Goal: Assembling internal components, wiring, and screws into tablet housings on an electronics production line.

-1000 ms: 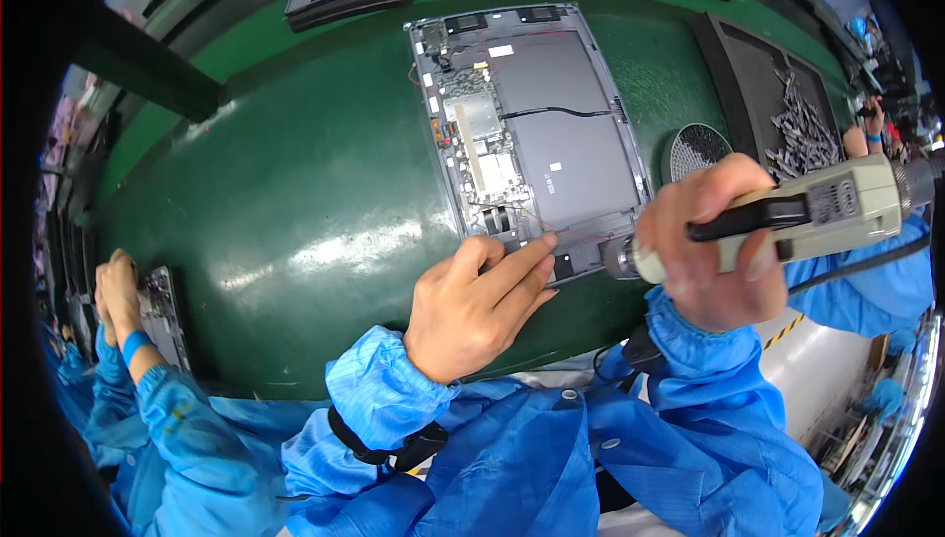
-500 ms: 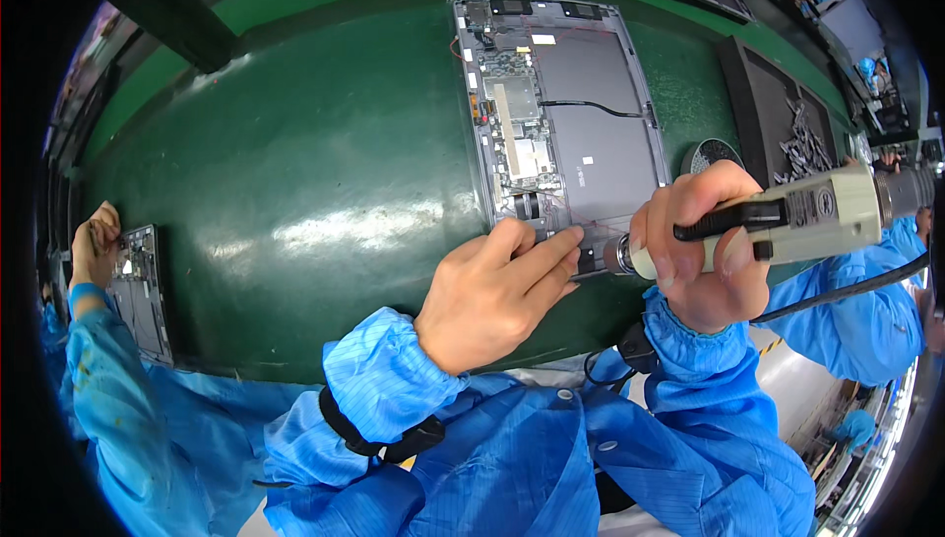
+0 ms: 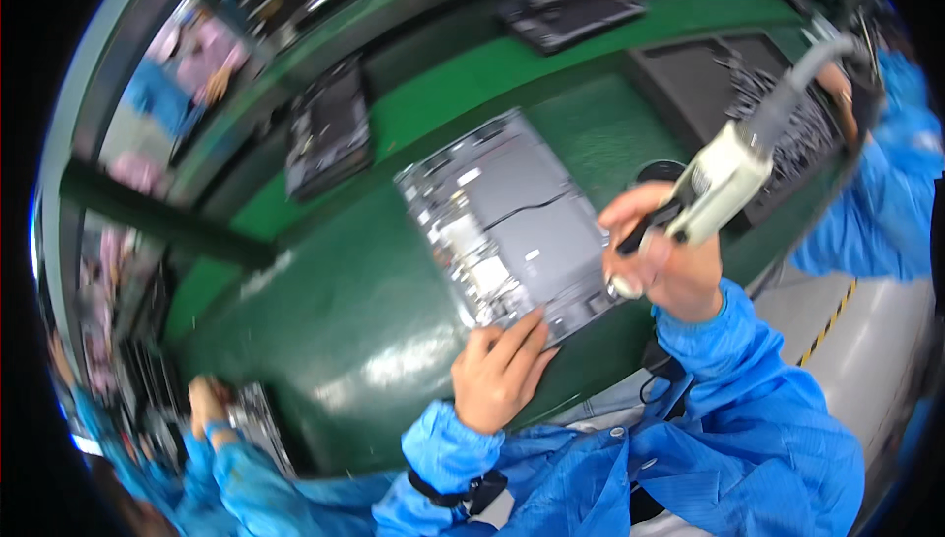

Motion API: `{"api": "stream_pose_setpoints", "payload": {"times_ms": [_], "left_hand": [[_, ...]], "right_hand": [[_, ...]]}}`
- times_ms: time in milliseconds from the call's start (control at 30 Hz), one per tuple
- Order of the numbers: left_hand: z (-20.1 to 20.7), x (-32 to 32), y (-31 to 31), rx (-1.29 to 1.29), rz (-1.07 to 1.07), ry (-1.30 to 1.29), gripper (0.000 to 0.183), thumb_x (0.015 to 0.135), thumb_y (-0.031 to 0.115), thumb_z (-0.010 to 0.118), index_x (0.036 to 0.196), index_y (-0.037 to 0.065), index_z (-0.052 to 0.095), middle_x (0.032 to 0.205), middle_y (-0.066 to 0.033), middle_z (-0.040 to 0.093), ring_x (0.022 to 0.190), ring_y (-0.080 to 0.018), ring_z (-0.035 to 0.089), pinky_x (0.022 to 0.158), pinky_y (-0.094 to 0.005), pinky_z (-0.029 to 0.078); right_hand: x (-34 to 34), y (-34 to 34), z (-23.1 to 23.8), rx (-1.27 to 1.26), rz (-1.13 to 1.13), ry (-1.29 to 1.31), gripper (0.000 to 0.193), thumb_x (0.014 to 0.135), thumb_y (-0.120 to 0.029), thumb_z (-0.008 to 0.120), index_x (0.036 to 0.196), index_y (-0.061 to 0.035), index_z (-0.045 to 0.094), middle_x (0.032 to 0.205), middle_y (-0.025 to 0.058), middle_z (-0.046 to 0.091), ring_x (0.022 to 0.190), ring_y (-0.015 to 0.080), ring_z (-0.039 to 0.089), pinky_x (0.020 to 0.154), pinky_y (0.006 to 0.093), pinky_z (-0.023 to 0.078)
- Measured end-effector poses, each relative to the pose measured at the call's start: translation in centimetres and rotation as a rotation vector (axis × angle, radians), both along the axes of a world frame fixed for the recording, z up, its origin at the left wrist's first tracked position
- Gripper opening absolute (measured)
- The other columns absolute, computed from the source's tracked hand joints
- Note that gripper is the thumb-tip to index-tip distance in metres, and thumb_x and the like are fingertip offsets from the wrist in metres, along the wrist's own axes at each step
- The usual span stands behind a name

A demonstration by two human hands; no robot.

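In front of me on the green worktable (image 3: 335,301) lies an opened grey tablet-like housing (image 3: 551,222), turned at a slant. Its circuit board (image 3: 463,242) runs along the left side, and a black cable crosses the flat grey area. My left hand (image 3: 497,370) rests at the near edge of the housing, fingers stretched out and touching it. In my right hand (image 3: 669,261) is a cream electric screwdriver (image 3: 724,183) with a black lever, fingers wrapped round it. The screwdriver leans, its grey tail up to the right; its tip, partly hidden and blurred, is by the housing's near right corner.
A dark tray (image 3: 679,64) of small metal parts stands at the far right, with a round container (image 3: 661,171) nearer. Dark devices (image 3: 330,128) sit along the far green strip. At left, another person's hand (image 3: 207,404) is at a similar device (image 3: 258,424); another blue sleeve (image 3: 876,183) is at right.
The view has swung, so the housing appears slanted. The screwdriver has tipped from nearly level to steeply tilted and come away from the housing's near edge. My left hand has drawn back toward that edge.
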State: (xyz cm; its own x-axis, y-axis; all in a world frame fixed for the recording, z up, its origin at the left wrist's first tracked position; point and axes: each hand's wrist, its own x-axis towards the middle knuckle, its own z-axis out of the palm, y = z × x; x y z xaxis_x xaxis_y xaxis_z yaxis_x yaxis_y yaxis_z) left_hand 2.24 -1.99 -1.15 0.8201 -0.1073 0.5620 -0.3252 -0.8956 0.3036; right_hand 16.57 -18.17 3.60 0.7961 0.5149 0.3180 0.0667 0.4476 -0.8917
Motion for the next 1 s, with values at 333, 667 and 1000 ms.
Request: {"api": "stream_pose_setpoints", "payload": {"times_ms": [333, 667, 1000], "left_hand": [[0.9, 0.4, -0.5, 0.028, 0.051, 0.141, 0.036, 0.056, 0.008, 0.080, 0.090, 0.004, 0.069, 0.102, -0.0055, 0.067, 0.073, -0.0216, 0.049, 0.069, -0.0301, 0.041], [0.9, 0.0, -0.6, 0.095, 0.079, 0.156, 0.036, 0.057, 0.014, 0.081, 0.090, 0.006, 0.070, 0.103, -0.0027, 0.067, 0.072, -0.0193, 0.048, 0.066, -0.0271, 0.040], [1.1, -0.1, -0.7, 0.070, 0.080, 0.150, 0.038, 0.055, 0.017, 0.082, 0.089, 0.007, 0.070, 0.103, -0.0030, 0.066, 0.075, -0.0206, 0.049, 0.067, -0.0288, 0.042]], "right_hand": [[6.0, -3.4, 0.1, 0.131, -0.393, 0.166, 0.016, 0.079, -0.005, 0.064, 0.090, 0.0058, 0.059, 0.058, 0.0043, 0.052, 0.045, 0.0091, 0.046, 0.047, 0.0248, 0.043], [6.1, -3.1, -0.4, 0.038, -0.362, 0.160, 0.025, 0.071, -0.017, 0.077, 0.077, -0.0009, 0.058, 0.058, 0.0025, 0.055, 0.043, 0.0078, 0.049, 0.040, 0.0217, 0.039], [5.9, -3.1, -0.1, 0.010, -0.374, 0.141, 0.026, 0.070, -0.018, 0.077, 0.076, -0.0007, 0.058, 0.059, 0.0029, 0.055, 0.043, 0.0089, 0.050, 0.040, 0.0220, 0.041]]}}
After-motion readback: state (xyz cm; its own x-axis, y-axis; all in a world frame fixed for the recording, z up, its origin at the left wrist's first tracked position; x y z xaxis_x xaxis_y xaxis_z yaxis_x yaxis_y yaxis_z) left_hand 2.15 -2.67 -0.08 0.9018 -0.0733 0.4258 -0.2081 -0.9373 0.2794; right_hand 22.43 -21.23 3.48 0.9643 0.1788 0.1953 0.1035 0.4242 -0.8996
